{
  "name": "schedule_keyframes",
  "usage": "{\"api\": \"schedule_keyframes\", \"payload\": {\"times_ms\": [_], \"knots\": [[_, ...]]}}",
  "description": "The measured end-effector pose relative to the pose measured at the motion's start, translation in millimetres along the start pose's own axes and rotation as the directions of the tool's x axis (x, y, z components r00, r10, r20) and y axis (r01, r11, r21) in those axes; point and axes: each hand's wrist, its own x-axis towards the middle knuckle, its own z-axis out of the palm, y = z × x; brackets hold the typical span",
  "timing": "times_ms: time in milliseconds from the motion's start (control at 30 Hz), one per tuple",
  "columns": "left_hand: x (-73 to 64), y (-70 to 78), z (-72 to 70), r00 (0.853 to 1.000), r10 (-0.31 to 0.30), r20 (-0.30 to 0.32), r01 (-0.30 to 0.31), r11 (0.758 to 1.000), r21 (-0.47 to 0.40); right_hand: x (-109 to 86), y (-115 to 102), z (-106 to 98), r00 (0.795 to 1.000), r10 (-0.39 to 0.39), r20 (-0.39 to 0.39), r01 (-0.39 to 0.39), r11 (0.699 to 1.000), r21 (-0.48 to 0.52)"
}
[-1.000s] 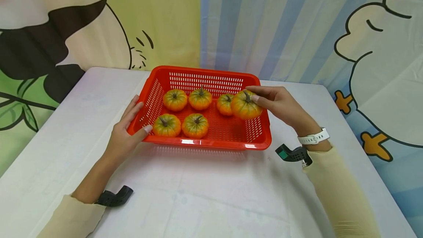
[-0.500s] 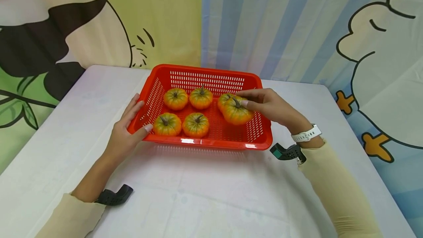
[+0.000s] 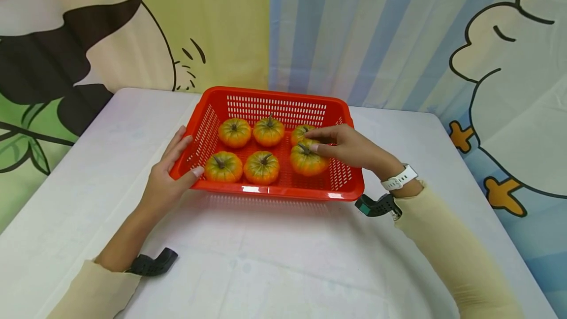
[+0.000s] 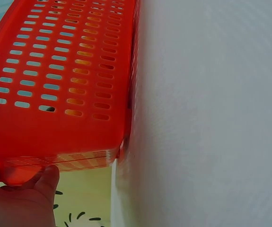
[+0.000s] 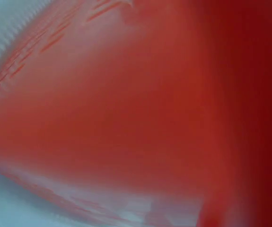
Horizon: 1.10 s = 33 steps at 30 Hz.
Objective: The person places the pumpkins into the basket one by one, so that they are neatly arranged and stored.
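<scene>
A red plastic basket (image 3: 266, 190) with slotted walls stands on the table, holding several small orange-and-green pumpkins. My left hand (image 3: 166, 178) grips its left end, thumb over the rim and fingers along the outside; the left wrist view shows this hand (image 4: 27, 201) at the basket's corner. In the right half of the basket, my right hand (image 3: 347, 147) holds a pumpkin (image 3: 308, 160) by its top and side, the thumb near the stem. Right behind that one is another pumpkin (image 3: 301, 133), partly covered by the fingers. Blurred red basket wall (image 5: 140, 118) fills most of the right wrist view.
To the left inside the basket sit a front pair of pumpkins, one (image 3: 223, 167) beside another (image 3: 262, 168), and a back pair, one (image 3: 234, 133) beside another (image 3: 268, 131). A white table (image 3: 274, 260) lies underneath. A cartoon-printed curtain (image 3: 376, 28) hangs behind it.
My right hand has carried the pumpkin left, toward me and lower into the basket, from near its right wall to in front of the back-right pumpkin. My left hand has stayed put.
</scene>
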Motion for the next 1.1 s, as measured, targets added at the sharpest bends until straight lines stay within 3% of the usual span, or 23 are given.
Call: {"api": "schedule_keyframes", "payload": {"times_ms": [167,367,1100], "knots": [[0.4,-0.2,-0.1,1.000,0.001,0.001,-0.001,1.000,0.001,3.7,-2.7,2.0,1.000,0.011,-0.008,-0.012,0.998,-0.057],[1.2,-0.3,-0.2,1.000,0.013,0.003,-0.013,1.000,-0.014,3.9,-4.7,3.1,0.998,0.048,0.037,-0.046,0.997,-0.061],[-1.1,-2.5,-0.3,1.000,0.012,0.001,-0.012,1.000,0.017,4.8,-3.2,5.7,0.996,0.041,0.080,-0.031,0.992,-0.122]]}}
